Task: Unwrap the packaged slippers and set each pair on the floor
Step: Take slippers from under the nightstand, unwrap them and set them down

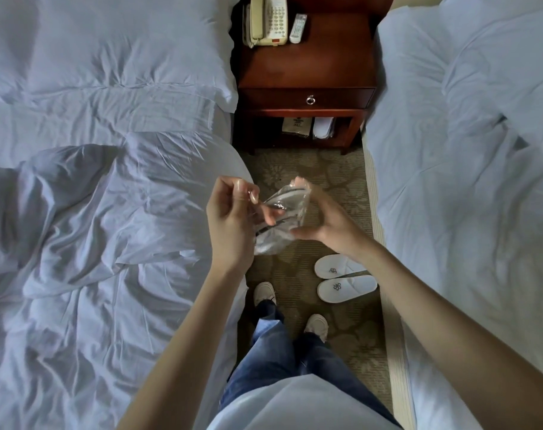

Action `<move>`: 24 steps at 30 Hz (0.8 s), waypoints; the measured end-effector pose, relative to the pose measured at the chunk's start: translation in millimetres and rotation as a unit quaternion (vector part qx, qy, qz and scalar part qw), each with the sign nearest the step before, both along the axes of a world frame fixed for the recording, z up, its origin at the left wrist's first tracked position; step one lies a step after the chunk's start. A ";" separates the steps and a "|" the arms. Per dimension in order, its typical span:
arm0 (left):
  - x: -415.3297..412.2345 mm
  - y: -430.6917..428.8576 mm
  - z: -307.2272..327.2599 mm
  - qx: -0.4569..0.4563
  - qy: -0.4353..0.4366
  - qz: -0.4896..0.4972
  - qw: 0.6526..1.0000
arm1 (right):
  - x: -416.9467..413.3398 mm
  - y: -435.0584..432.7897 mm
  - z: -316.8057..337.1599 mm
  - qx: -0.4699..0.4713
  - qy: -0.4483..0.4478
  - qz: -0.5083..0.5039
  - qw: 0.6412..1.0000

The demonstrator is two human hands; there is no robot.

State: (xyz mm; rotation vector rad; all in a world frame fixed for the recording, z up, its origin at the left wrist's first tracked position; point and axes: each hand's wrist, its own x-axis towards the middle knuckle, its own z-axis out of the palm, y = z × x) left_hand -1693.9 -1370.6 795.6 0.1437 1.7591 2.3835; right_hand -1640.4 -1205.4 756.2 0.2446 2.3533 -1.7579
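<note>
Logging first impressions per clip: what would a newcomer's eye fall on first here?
Probably the crumpled clear plastic wrapper held mid-frame between the left hand and right hand. Next, the white slippers lying side by side on the carpet beside the right bed, then the dark wooden nightstand between the two beds.

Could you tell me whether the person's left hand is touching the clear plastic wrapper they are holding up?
Touching. The head view shows the left hand pinching the edge of the plastic wrapper between its fingertips, while the right hand supports it from the other side.
</note>
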 end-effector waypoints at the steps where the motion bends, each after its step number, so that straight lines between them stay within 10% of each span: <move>1: 3.6 0.1 1.8 0.034 -0.014 0.000 0.999 | 2.1 4.2 -1.6 -0.051 -0.016 0.023 0.998; 6: 22.3 2.0 9.0 0.090 -0.016 0.038 0.995 | 23.5 9.4 -1.6 -0.155 -0.023 0.030 0.987; 10: 28.1 -6.8 3.5 -0.113 0.125 0.012 0.986 | 39.8 18.0 -7.3 -0.149 -0.042 0.004 0.988; 17: 32.0 -8.3 -9.1 -0.519 0.452 -0.080 0.721 | 56.5 41.1 -12.8 -0.164 -0.098 -0.009 0.981; 24: 31.9 1.3 -10.5 -0.536 0.501 -0.092 0.673 | 63.2 52.1 -13.5 -0.175 -0.117 -0.018 0.977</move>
